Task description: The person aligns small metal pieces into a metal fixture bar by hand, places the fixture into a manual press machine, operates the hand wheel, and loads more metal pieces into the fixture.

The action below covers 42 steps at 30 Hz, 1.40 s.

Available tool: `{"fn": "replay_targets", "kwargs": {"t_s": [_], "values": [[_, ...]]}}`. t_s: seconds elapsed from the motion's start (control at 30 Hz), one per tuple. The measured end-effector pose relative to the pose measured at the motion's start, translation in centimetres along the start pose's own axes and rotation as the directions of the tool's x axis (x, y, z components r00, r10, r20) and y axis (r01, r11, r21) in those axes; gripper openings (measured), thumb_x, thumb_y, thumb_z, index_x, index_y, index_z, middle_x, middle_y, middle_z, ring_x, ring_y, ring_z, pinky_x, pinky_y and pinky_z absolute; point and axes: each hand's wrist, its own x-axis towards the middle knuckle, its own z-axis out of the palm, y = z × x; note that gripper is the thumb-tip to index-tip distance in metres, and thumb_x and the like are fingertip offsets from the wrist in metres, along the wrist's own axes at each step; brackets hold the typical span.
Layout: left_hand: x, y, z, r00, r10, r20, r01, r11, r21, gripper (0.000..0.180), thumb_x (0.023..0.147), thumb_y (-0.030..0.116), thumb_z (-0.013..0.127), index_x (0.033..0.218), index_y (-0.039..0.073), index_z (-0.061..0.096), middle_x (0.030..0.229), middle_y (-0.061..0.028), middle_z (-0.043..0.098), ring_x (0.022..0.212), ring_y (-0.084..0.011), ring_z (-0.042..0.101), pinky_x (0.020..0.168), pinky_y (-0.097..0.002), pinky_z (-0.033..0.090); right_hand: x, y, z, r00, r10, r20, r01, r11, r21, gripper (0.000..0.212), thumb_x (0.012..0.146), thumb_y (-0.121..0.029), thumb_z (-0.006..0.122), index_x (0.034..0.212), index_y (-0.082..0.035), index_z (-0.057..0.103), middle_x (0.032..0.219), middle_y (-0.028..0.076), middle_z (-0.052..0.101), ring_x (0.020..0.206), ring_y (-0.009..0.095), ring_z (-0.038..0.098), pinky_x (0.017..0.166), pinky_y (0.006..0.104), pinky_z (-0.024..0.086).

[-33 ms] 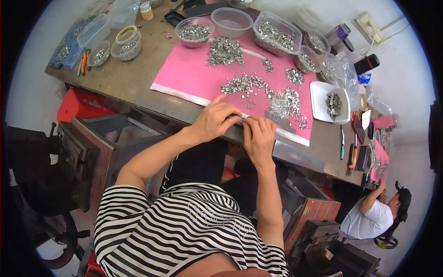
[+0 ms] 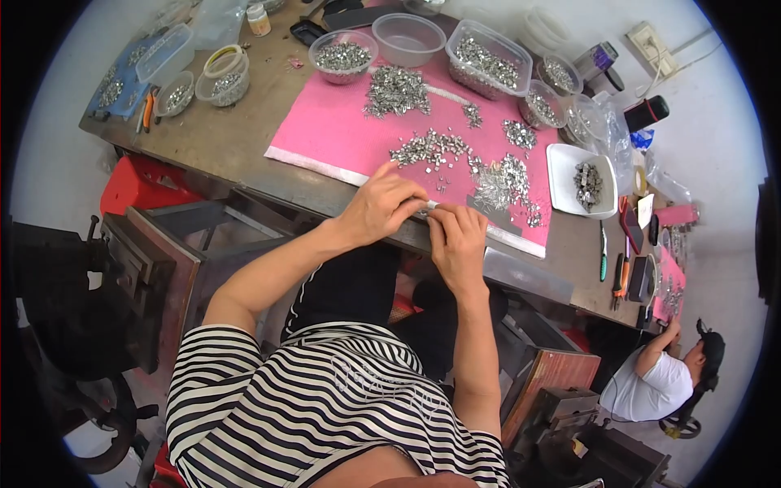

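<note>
At the front edge of the pink mat (image 2: pixel 325 122), my left hand (image 2: pixel 381 208) and my right hand (image 2: pixel 459 244) meet fingertip to fingertip. Both are closed in a pinch on a small silvery metal piece (image 2: pixel 426 211), mostly hidden by the fingers. Just beyond them lies a loose scatter of small metal pieces (image 2: pixel 431 150). A shinier pile of metal pieces (image 2: pixel 501 184) is to the right, beside my right hand. Farther back sits a denser heap of metal pieces (image 2: pixel 396 91).
Plastic tubs of metal pieces (image 2: pixel 488 65) line the mat's far side, with a white tray (image 2: pixel 560 175) at its right. Green-handled pliers (image 2: pixel 604 256) and orange-handled pliers (image 2: pixel 620 276) lie farther right. A co-worker in white (image 2: pixel 651 386) sits at far right.
Both hands stay together at the mat edge. The left fingertips have shifted very slightly; nothing else visibly differs.
</note>
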Motion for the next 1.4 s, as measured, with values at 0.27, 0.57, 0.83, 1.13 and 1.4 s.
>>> {"fn": "replay_targets", "kwargs": {"t_s": [0.27, 0.57, 0.83, 1.13, 1.4], "values": [[4.6, -2.7, 1.4, 0.977, 0.031, 0.209, -0.073, 0.978, 0.197, 0.016, 0.082, 0.024, 0.078, 0.091, 0.012, 0.071, 0.091, -0.0026, 0.063, 0.102, -0.0237, 0.057, 0.103, -0.0497, 0.034, 3.1, 4.6, -0.6, 0.969, 0.187, 0.160, -0.201, 0.977, 0.078, 0.012, 0.089, -0.007, 0.068, 0.100, -0.007, 0.072, 0.087, 0.010, 0.064, 0.084, 0.029, 0.062, 0.080, 0.0413, 0.042], [4.8, -2.7, 2.2, 0.986, 0.071, 0.154, -0.104, 0.970, 0.219, 0.012, 0.085, 0.020, 0.072, 0.088, 0.009, 0.069, 0.092, -0.0068, 0.062, 0.100, -0.0269, 0.057, 0.100, -0.0506, 0.036, 4.8, 6.2, 1.3, 0.989, 0.070, 0.127, -0.069, 0.998, -0.016, 0.006, 0.087, -0.010, 0.071, 0.091, -0.007, 0.072, 0.083, 0.010, 0.062, 0.081, 0.030, 0.062, 0.077, 0.0421, 0.041], [1.3, 0.5, 0.8, 0.996, 0.009, 0.091, -0.008, 1.000, -0.021, 0.007, 0.088, 0.014, 0.066, 0.090, 0.007, 0.065, 0.089, -0.0062, 0.060, 0.091, -0.0261, 0.056, 0.091, -0.0427, 0.038, 3.1, 5.8, -0.7, 0.972, 0.122, 0.202, -0.112, 0.992, -0.063, 0.008, 0.086, -0.014, 0.074, 0.090, -0.007, 0.072, 0.083, 0.009, 0.061, 0.086, 0.028, 0.061, 0.079, 0.0415, 0.040], [0.6, 1.1, 1.6, 0.996, 0.091, 0.000, -0.091, 0.996, 0.013, 0.010, 0.085, 0.009, 0.070, 0.088, 0.004, 0.062, 0.087, -0.0098, 0.056, 0.086, -0.0294, 0.055, 0.081, -0.0411, 0.045, 2.9, 5.9, -0.7, 0.972, 0.125, 0.199, -0.125, 0.992, -0.011, 0.007, 0.086, -0.013, 0.075, 0.092, -0.009, 0.074, 0.081, 0.007, 0.060, 0.079, 0.026, 0.060, 0.079, 0.0398, 0.041], [1.0, 1.8, 1.5, 0.971, 0.237, 0.027, -0.237, 0.941, 0.243, 0.015, 0.080, 0.010, 0.074, 0.085, 0.005, 0.060, 0.083, -0.0096, 0.053, 0.085, -0.0292, 0.055, 0.085, -0.0407, 0.047, 1.8, 4.2, -1.5, 0.973, 0.216, 0.075, -0.227, 0.954, 0.194, 0.008, 0.088, -0.003, 0.069, 0.095, -0.002, 0.064, 0.086, 0.012, 0.064, 0.082, 0.030, 0.062, 0.078, 0.0416, 0.043]]}}
